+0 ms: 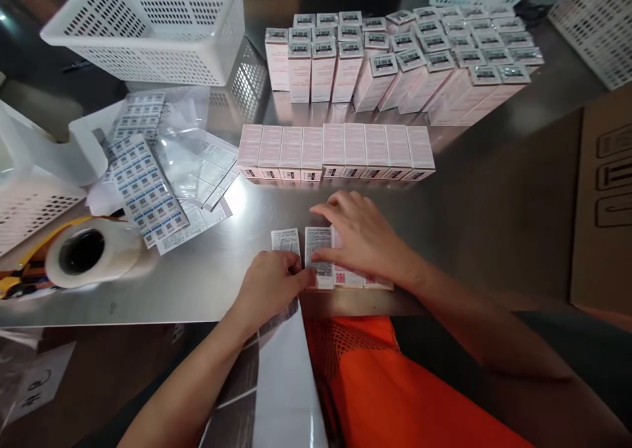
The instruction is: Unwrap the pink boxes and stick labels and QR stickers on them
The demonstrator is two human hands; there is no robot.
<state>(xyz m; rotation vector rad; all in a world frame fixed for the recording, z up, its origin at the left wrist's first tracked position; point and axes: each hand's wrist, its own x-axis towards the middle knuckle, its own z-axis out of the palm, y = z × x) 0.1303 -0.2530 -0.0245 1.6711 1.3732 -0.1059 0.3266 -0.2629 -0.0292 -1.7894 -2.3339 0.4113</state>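
Three or so small pink boxes (318, 253) lie flat side by side near the front edge of a steel table (494, 211). My right hand (363, 234) rests flat on top of them, fingers spread, pressing a printed label on one box. My left hand (271, 283) is curled at the left end of the row, fingertips pinching what looks like a label (285, 240) on the leftmost box. A strip of label backing sheet (281, 382) hangs from under my left hand over the table edge.
A row of pink boxes (336, 151) lies further back, with several upright boxes (405, 59) behind. Label sheets (145, 184) and clear film lie at left, beside a tape roll (91, 253). White baskets (148, 26) stand at back; a cardboard box (605, 197) at right.
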